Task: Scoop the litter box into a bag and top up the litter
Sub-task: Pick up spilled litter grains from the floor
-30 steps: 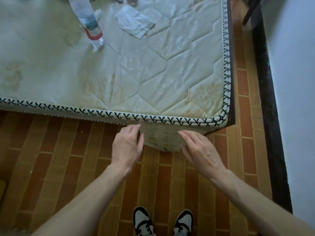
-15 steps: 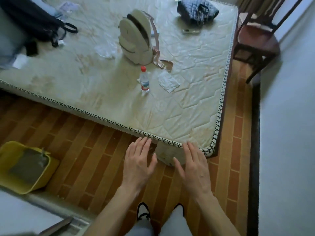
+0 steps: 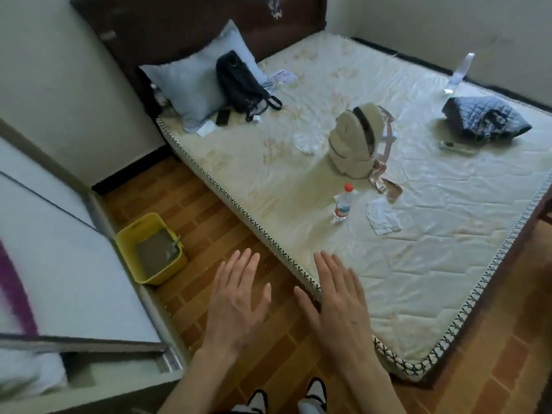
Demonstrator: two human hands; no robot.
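A yellow litter box (image 3: pixel 143 231) stands on the brick-pattern floor at the left, against a white sliding door. Grey litter (image 3: pixel 153 253) fills it, and a scoop (image 3: pixel 174 245) sticks out of the litter at its right side. My left hand (image 3: pixel 236 303) hovers flat over the floor, fingers straight and spread, holding nothing. My right hand (image 3: pixel 337 306) is held the same way beside it, over the mattress edge, empty too. Both hands are to the right of the box and apart from it. No bag for the waste shows.
A bare mattress (image 3: pixel 418 249) fills the right side. On it lie a water bottle (image 3: pixel 343 204), a beige backpack (image 3: pixel 357 140), a black bag (image 3: pixel 242 82), a quilted dark bag (image 3: pixel 484 118), a pillow (image 3: pixel 185 85) and papers. The white sliding door (image 3: pixel 59 264) bounds the left.
The view has swung up and left from the mattress corner. The litter box has come into sight at the left. Both hands have lifted from the corner and spread flat.
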